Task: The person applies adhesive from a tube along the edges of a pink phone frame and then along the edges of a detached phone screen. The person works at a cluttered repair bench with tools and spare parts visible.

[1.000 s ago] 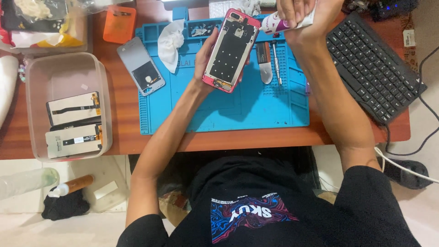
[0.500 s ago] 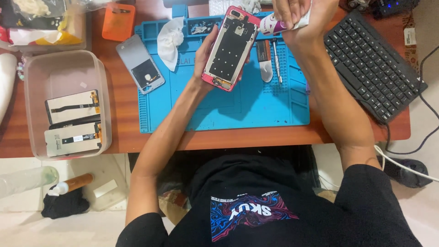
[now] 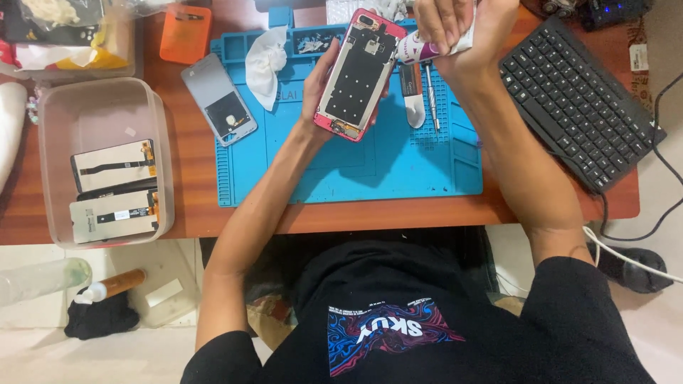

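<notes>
My left hand [image 3: 320,89] is clamped around the opened phone frame [image 3: 358,73], a pink-edged body with its dark inner plate facing up, held tilted above the blue work mat [image 3: 356,171]. Compared with half a second ago it sits in nearly the same spot; the grip has not shifted. My right hand [image 3: 455,28] is closed on a small white tube [image 3: 416,50] with a purple band, and it has drifted a touch lower and closer, so the tube's tip is now just beside the frame's upper right edge. I read that as the tube being brought to the frame rather than carried away from it.

On the mat, a detached grey back cover [image 3: 219,99] lies at the left, a crumpled white wipe [image 3: 265,60] beside it, and a thin metal tool [image 3: 431,96] under my right wrist. A clear tub [image 3: 50,107] on the bench [image 3: 192,206] holds two display panels, and a black keyboard [image 3: 576,107] lies at the right.
</notes>
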